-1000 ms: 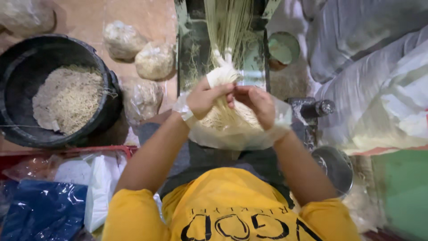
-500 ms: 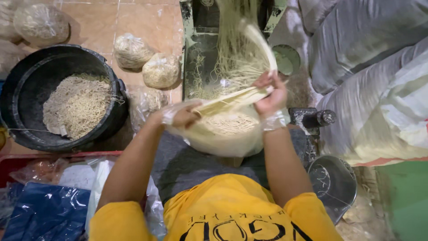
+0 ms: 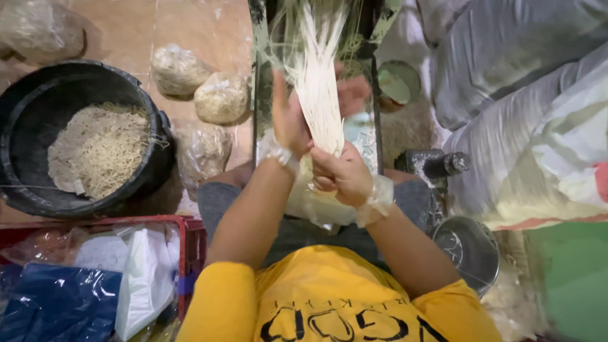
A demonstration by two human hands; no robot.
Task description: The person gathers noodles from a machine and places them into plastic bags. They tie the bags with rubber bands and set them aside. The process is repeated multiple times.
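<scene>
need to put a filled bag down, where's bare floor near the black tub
Bare floor lies beyond the black tub, between the big bag top left and two small filled bags. Crowded: red crate, sacks on the right.

Warm, fairly even light is falling from above, tinting the floor (image 3: 190,25) orange-pink. Soft shadows are gathering inside the black tub (image 3: 25,145) and under the arms. The left hand (image 3: 288,120) and the pale strands (image 3: 316,76) are smearing with motion blur. Glare is glinting off the clear plastic bags (image 3: 218,98) and the metal bowl (image 3: 468,250). The frame edges are bending and softening slightly.
</scene>
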